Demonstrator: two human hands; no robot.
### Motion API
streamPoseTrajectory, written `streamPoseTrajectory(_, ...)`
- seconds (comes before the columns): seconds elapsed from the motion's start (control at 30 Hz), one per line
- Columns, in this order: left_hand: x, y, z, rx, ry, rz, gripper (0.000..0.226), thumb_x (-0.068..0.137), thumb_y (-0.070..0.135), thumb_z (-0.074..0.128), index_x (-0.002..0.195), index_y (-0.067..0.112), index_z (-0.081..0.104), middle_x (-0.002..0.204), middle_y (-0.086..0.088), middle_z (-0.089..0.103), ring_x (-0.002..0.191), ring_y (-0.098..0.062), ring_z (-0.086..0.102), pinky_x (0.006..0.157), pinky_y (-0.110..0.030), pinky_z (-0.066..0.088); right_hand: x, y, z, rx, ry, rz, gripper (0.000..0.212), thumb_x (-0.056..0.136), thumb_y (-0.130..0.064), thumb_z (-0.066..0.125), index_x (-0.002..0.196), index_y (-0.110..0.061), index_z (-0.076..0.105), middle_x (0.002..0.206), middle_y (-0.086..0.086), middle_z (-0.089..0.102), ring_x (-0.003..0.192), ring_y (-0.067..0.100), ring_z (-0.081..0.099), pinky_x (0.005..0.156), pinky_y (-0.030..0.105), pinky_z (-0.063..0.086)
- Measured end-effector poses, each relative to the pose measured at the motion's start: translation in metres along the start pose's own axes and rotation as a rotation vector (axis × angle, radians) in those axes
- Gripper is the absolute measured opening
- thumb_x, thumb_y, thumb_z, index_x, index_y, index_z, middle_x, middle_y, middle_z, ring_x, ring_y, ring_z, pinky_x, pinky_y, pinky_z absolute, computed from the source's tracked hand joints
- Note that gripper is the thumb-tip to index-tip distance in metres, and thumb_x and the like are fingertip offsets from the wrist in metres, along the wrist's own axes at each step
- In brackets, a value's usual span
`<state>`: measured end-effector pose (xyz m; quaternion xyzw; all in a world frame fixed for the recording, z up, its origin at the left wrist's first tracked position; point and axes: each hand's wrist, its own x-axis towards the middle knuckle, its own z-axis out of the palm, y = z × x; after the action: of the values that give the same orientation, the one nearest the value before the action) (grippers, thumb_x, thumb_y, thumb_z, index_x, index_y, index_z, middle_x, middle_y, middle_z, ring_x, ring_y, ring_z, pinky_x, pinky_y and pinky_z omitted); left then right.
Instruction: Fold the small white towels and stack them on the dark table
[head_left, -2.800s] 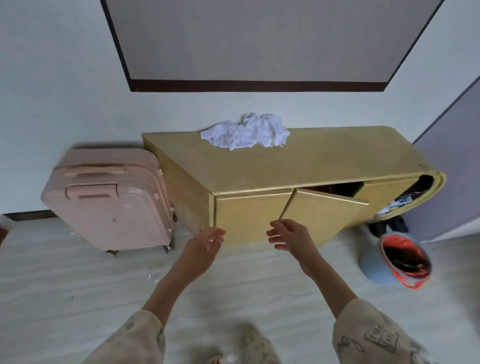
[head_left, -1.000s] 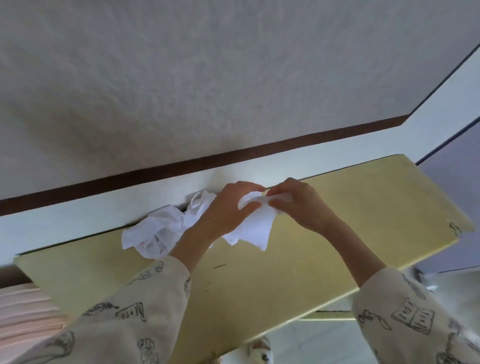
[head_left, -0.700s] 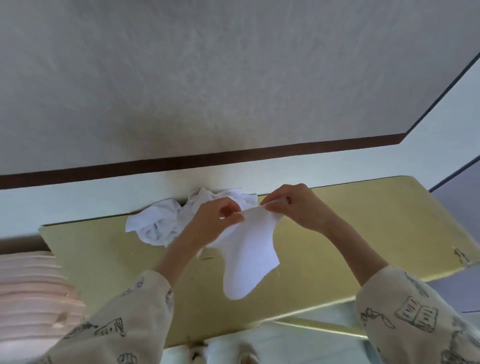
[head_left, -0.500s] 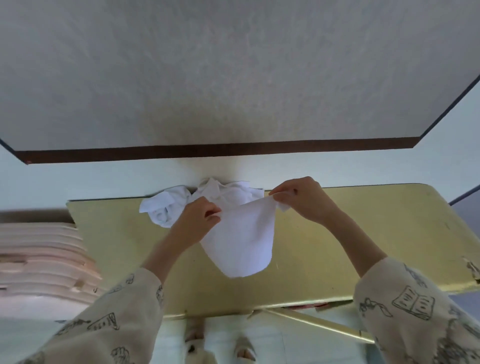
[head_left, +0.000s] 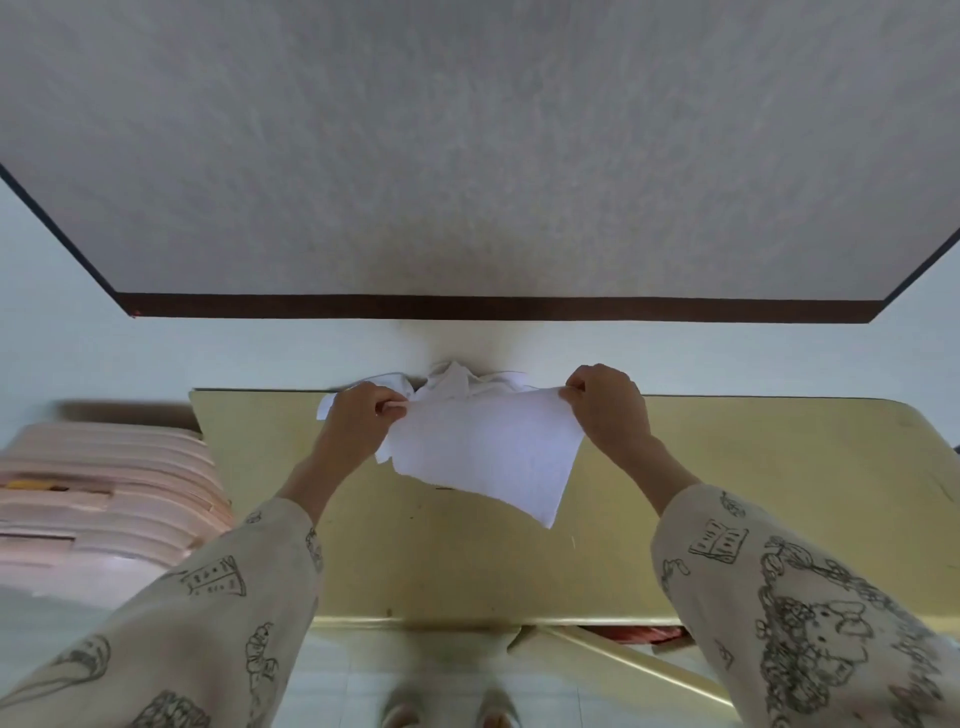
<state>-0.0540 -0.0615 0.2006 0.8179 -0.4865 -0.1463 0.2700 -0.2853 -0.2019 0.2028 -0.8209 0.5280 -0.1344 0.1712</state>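
— While the yellow worktop (head_left: 727, 519) is seen from above, what could be judged to go wrong?

— A dark table is asked for by the task, yet none can be made out; only this yellow top is shown, so a stack might be laid on the wrong surface. The pink suitcase (head_left: 98, 499) is stood just beside its left end. The crumpled pile of towels (head_left: 457, 382) is bunched against the wall, right behind the raised towel (head_left: 488, 452), and could be dragged forward if the cloth is swept back carelessly.

— And the towel itself?

— It is held above the worktop, stretched between two top corners; its lower edge is hung unevenly, one corner lower at the right. A skewed fold is likely if it is laid down unsquared, and a dropped corner if either pinch is loosened.

— How are the hands posed?

— Both arms are reached forward in patterned sleeves. The left hand (head_left: 363, 415) is curled, its grip pinched on the towel's left corner; the right hand (head_left: 605, 405) is likewise closed on the right corner.
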Motion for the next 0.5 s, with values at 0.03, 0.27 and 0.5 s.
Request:
streamPoseTrajectory(0.03,0.000,-0.002,-0.003,-0.008,0.026,0.002,0.016,0.087,0.014,0.059,0.094,0.007,0.071,0.091,-0.007,0.069,0.079,-0.016,0.056,0.071,-0.018,0.033,-0.001,-0.002,0.001,0.020,0.028,-0.034,0.019,0.093,-0.015,0.049,0.095,-0.005,0.065,0.095,0.009,0.063,0.089,0.025,0.056,0.069,0.028,0.038)
streamPoseTrajectory(0.27,-0.035,-0.026,-0.008,-0.118,0.047,-0.013,0.012,0.085,0.013,0.063,0.093,0.006,0.069,0.081,0.003,0.061,0.073,-0.013,0.053,0.062,-0.011,0.034,-0.041,0.007,0.009,0.122,0.028,-0.136,0.019,0.089,-0.007,0.051,0.098,-0.009,0.068,0.095,0.004,0.062,0.094,0.020,0.051,0.076,0.023,0.033)
streamPoseTrajectory(0.5,-0.101,-0.086,0.053,-0.060,-0.356,-0.081,0.017,0.083,0.015,0.067,0.098,0.008,0.070,0.090,-0.002,0.068,0.074,-0.011,0.055,0.072,-0.020,0.035,-0.116,0.049,0.074,0.115,-0.285,0.011,0.015,0.087,-0.009,0.057,0.094,-0.010,0.070,0.094,0.006,0.066,0.093,0.024,0.058,0.079,0.025,0.036)
